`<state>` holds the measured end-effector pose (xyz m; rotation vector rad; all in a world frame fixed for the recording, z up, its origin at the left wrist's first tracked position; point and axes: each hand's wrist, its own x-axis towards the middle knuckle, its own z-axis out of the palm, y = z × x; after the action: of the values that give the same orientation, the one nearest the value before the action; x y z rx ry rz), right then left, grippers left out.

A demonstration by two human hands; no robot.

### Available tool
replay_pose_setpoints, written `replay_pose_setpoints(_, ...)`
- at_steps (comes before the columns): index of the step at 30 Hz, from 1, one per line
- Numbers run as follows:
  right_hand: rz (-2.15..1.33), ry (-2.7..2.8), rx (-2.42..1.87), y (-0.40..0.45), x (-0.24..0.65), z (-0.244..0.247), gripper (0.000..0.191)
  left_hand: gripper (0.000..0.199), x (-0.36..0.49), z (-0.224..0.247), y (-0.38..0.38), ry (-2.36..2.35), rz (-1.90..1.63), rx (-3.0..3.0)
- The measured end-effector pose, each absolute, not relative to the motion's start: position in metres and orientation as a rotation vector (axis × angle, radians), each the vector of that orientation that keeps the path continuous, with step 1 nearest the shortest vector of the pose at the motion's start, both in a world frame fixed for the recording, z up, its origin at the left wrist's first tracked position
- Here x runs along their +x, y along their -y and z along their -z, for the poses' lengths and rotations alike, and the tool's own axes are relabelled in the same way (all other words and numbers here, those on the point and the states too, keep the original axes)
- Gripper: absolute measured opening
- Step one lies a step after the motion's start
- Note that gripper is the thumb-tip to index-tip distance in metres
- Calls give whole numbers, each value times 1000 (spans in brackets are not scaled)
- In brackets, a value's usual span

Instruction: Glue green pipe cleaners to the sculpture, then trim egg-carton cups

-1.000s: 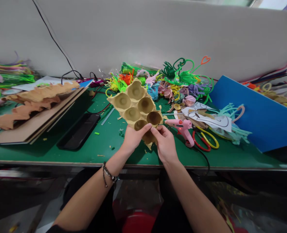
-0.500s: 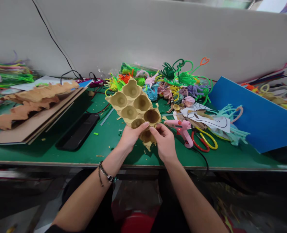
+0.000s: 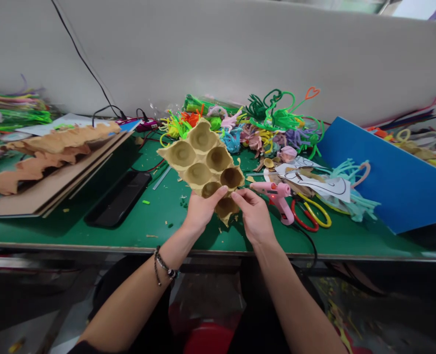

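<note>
A torn piece of tan egg carton [image 3: 198, 172], its cups facing up, is held tilted above the green table. My left hand [image 3: 202, 209] grips its near left edge, thumb on top beside a cup and fingers underneath. My right hand [image 3: 254, 211] pinches the near right edge between thumb and fingers. Just right of that hand lies a pink glue gun [image 3: 279, 199]. Scissors [image 3: 311, 214] with red and yellow handles lie beyond it.
Brown cardboard sheets [image 3: 66, 182] and a black phone [image 3: 118, 199] are at the left. A heap of coloured pipe cleaners [image 3: 273, 120] stands against the wall. A blue board [image 3: 391, 182] leans at the right. Small scraps dot the green table [image 3: 129, 238].
My right hand has shifted slightly right along the carton's edge, its fingers still pinched. The carton has turned a little; my left hand keeps its grip.
</note>
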<state>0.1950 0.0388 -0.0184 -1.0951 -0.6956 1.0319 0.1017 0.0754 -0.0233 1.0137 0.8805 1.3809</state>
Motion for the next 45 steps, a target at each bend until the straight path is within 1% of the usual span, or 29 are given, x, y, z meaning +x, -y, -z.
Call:
replay_pose_setpoints(3,-1017,689,-1079,-38,194,18,28,36,103,23,-76,-840,-1370,963)
replay_pose_setpoints(7,-1194,725,-1020,-36,198,17,32,35,98,20,-78,-731,-1185,830)
replay_pose_setpoints(9,-1279,760,-1012,-35,202,17,32,35,95,17,-78,-731,-1111,779)
replay_pose_setpoints(13,-1311,821,-1020,-34,206,19,29,33,94,13,-73,-736,-1035,707)
replay_pose_setpoints(17,-1251,930,-986,-34,203,21,32,32,96,12,-71,-715,-993,666)
replay_pose_setpoints(24,-1033,1024,-1055,-35,199,20,27,30,96,12,-72,-750,-1037,630)
replay_pose_setpoints(29,-1127,910,-974,-37,194,24,28,28,98,12,-70,-757,-1049,609)
replay_pose_setpoints(32,-1127,863,-945,-36,191,26,28,27,99,13,-70,-742,-1054,603)
replay_pose_setpoints(35,-1083,885,-948,-35,190,26,29,24,98,12,-69,-729,-1070,631)
replay_pose_setpoints(40,-968,936,-968,-35,195,26,38,23,98,10,-66,-710,-1068,635)
replay_pose_setpoints(45,-876,1037,-976,-34,198,25,33,21,99,7,-63,-687,-1070,623)
